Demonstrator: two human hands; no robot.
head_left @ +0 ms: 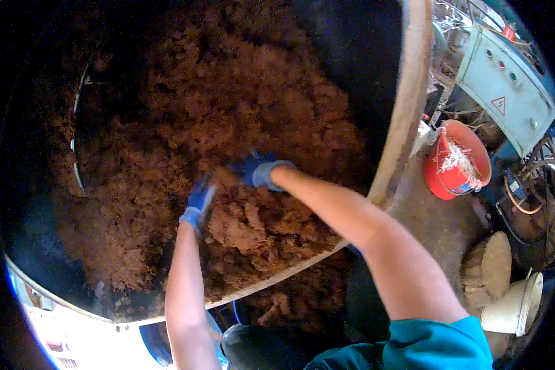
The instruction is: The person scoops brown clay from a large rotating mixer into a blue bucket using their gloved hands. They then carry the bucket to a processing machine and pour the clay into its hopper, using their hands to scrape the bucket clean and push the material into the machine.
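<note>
While the vat (407,102) holds clumps (246,92) under left hand (200,197) and right hand (257,170), grip unclear, floor (408,237) outside its right rim carries a shred-filled bucket (439,177).

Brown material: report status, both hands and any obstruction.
Left hand and right hand, both gloved, at the brown material; grip unclear. Material clumpy, heaped inside the container. Nothing visible blocking either hand.

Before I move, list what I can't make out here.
In the head view:
Left hand: fingertips blurred.
Right hand: fingertips blurred, dark against brown fibre.
Tub: far rim cut off by the picture's top edge.
Red bucket: inside bottom covered by white shreds.
</note>
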